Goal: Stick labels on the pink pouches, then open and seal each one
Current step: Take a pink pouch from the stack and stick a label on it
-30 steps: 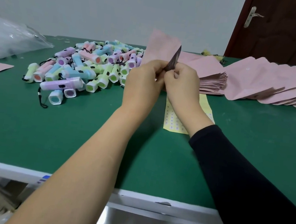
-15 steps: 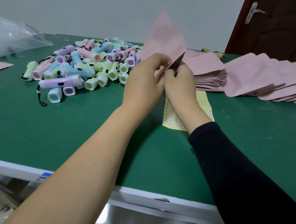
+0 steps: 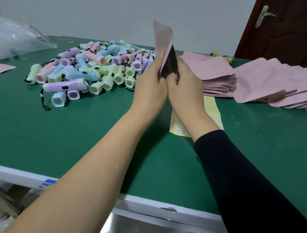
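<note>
Pink pouch [image 3: 163, 39] upright above green surface [image 3: 68, 134], mouth pulled apart, pinched between left hand [image 3: 151, 84] and right hand [image 3: 187, 89]; label sheet [image 3: 213, 108] beneath.

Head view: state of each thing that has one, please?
Held pink pouch: upright, mouth spread, dark inside showing.
Left hand: gripping the pouch.
Right hand: gripping the pouch.
Stacked pink pouches: flat, piled.
Fanned pink pouches: overlapping row.
Yellow label sheet: flat, partly hidden.
Brown door: shut.
</note>
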Available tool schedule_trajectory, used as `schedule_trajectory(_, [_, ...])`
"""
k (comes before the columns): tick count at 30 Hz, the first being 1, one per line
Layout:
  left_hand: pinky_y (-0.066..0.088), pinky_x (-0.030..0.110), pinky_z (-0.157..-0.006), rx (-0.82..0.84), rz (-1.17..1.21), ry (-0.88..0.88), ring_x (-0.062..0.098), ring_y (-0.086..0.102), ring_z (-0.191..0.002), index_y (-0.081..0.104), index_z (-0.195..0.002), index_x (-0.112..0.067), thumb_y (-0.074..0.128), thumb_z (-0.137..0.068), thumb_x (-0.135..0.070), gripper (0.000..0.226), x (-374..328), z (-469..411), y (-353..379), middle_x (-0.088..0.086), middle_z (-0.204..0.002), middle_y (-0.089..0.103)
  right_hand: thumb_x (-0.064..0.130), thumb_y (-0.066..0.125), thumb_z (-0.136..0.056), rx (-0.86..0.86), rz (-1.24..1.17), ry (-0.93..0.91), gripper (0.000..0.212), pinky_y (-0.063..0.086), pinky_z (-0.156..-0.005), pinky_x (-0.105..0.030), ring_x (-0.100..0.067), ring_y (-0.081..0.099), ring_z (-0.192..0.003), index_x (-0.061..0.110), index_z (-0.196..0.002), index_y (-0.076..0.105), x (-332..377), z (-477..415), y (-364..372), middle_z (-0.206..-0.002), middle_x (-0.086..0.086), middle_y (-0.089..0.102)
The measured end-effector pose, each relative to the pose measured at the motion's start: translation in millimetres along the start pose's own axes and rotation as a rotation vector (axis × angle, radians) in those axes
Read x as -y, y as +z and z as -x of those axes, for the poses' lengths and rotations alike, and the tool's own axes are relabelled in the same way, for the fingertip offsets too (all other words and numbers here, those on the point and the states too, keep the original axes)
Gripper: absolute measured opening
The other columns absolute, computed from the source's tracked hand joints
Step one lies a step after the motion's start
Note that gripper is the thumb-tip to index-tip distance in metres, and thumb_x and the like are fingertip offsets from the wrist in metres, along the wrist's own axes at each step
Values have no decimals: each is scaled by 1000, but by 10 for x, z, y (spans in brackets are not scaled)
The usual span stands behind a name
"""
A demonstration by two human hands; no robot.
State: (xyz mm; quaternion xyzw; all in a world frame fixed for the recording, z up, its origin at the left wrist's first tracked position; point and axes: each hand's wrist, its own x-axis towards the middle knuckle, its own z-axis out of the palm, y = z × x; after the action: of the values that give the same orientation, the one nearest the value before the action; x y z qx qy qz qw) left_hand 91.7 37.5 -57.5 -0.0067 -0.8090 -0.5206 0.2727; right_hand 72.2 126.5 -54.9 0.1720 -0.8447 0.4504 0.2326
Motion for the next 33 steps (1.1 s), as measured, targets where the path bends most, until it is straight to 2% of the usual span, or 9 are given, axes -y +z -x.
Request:
schedule_trajectory(7, [53, 30, -87, 66, 49, -109, 22, 62, -112, 42, -146, -19, 40, -87, 5, 64, 81, -24, 31, 4, -123, 65, -5, 38, -81, 56, -6, -71, 73, 47, -90, -29, -28, 61, -105, 31, -144, 45, -12, 32, -46, -120, -7, 68])
schedule_trajectory(10, [45, 19, -100, -108, 123, -87, 15, 52, -127, 23, -156, -20, 30, -74, 18, 91, 39, -20, -63, 4, -145, 52, -11, 38, -76, -75, -131, 48, 74, 37, -97, -16, -22, 55, -123, 17, -144, 47, -39, -52, -128, -136, -7, 59])
schedule_trajectory(13, [40, 20, -107, -15, 90, 18, 3, 49, -128, 23, -155, -28, 35, -81, 18, 88, -25, 47, 10, -6, -146, 47, 2, 47, -86, -19, -190, 114, 61, 33, -88, -3, -5, 55, -114, 20, -144, 46, -26, -22, -77, -127, 10, 61])
schedule_trajectory(15, [40, 16, -104, 71, 83, 70, -5, 50, -123, 30, -152, -31, 40, -89, 13, 77, -31, 68, 58, -13, -140, 50, 11, 50, -88, -16, -198, 98, 47, 42, -77, -9, -1, 60, -96, 28, -132, 57, -9, -2, -47, -110, 21, 66])
schedule_trajectory(19, [34, 22, -110, -19, 95, 23, 16, 41, -138, 37, -151, -25, 33, -76, 19, 87, -30, 7, -45, 4, -151, 43, -11, 36, -83, 2, -324, 321, 67, 56, -80, -31, -21, 63, -103, 20, -140, 51, -68, -98, -94, -136, 3, 55])
schedule_trajectory(22, [27, 32, -118, 139, 29, 225, 19, 32, -145, 45, -147, -22, 36, -81, 14, 76, -82, 99, 34, 8, -158, 34, -7, 40, -89, -86, -598, 433, 40, 58, -83, -43, -29, 66, -94, 21, -92, 68, -62, -82, -67, -95, -2, 70])
schedule_trajectory(24, [21, 32, -121, 45, -77, 237, 20, 23, -149, 45, -147, -21, 32, -75, 17, 82, -72, 79, 32, 8, -160, 27, -9, 36, -87, -55, -550, 415, 46, 61, -70, -33, -25, 67, -85, 25, -86, 67, -67, -74, -52, -82, 6, 68])
schedule_trajectory(28, [29, 26, -114, 27, -143, 272, 31, 36, -141, 42, -149, -21, 31, -77, 10, 80, 35, 8, -33, 11, -151, 44, 0, 40, -89, -13, -467, 338, 36, 59, -69, -46, -28, 66, -82, 25, -85, 65, -96, -84, -44, -86, -1, 69])
schedule_trajectory(33, [38, 14, -96, -17, -140, 105, 19, 48, -127, 31, -154, -21, 34, -88, 7, 71, 108, -46, -24, 5, -147, 48, 17, 42, -100, 20, -242, 266, 23, 51, -86, -36, -24, 62, -101, 14, -114, 60, -113, -82, -12, -101, 0, 66])
